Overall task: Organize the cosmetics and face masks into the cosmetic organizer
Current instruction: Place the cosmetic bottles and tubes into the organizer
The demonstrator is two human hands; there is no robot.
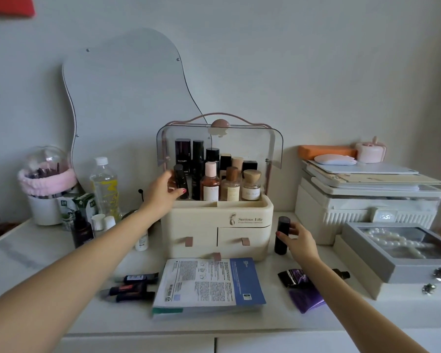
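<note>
— Black bottle (180,180) pinched in L hand (163,193), upright, at organizer (215,225) top tray, front-left?
— Yep. R hand (299,242) fingers curl round dark tube (282,235), upright on counter, just right of organizer. Tray's up-left of it; R nearer.

Bare, sleeveless forearms; red-painted nails on both hands (163,191).

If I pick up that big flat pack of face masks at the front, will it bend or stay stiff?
The face mask pack would probably droop: it is a thin, flat pile of sachets lying on the table. The glossy wrappers might slide apart, so the pile could fan out. It looks light for its size, and flat things won't roll.
</note>
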